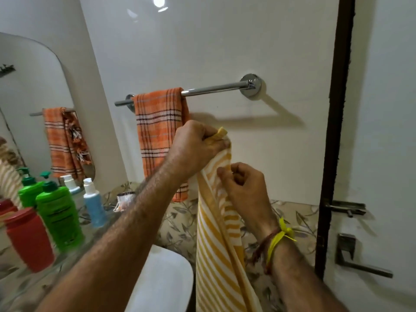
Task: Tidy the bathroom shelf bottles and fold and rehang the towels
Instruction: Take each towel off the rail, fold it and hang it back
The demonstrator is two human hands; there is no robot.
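So the left hand (195,145) is clamping the top corner of the yellow striped towel (216,233), and the right hand (243,185) is pinching the edge just below, both grips closed on it. The towel's hanging under the bare right half of the towel bar (213,89), beside the orange plaid towel (159,131). I'd be matching the edges before draping it over, or it'll probably hang crooked.

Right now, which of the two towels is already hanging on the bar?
The orange checked towel, draped over the left part of the chrome bar. The yellow striped towel is off it, held by the left hand and right hand.
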